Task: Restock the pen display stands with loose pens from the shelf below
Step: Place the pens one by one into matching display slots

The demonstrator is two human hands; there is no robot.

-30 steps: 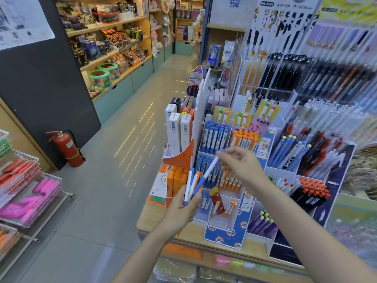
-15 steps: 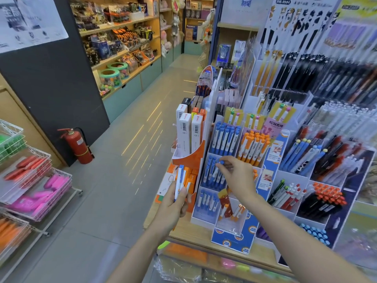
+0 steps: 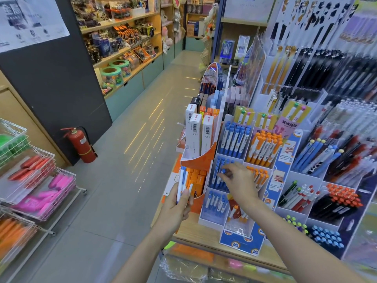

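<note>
A tiered white and blue pen display stand (image 3: 240,240) stands on the wooden counter, with blue-capped pens in its left column and orange-capped pens (image 3: 263,148) to their right. My left hand (image 3: 177,207) grips a small bunch of blue and white pens (image 3: 182,183), held upright to the left of the stand. My right hand (image 3: 238,180) reaches into the middle blue-pen compartment, where its fingertips pinch the blue cap of a pen (image 3: 223,171) among the pens standing there.
An orange and white stand (image 3: 195,162) with tall white boxes sits just left of the pen stand. More pen racks (image 3: 334,156) fill the right. Wire baskets (image 3: 36,180) on a trolley and a red fire extinguisher (image 3: 80,145) border the grey aisle floor.
My right hand carried a blue pen from the bunch down into the middle blue compartment. My left hand drew the bunch left and upright. The view moved closer.
</note>
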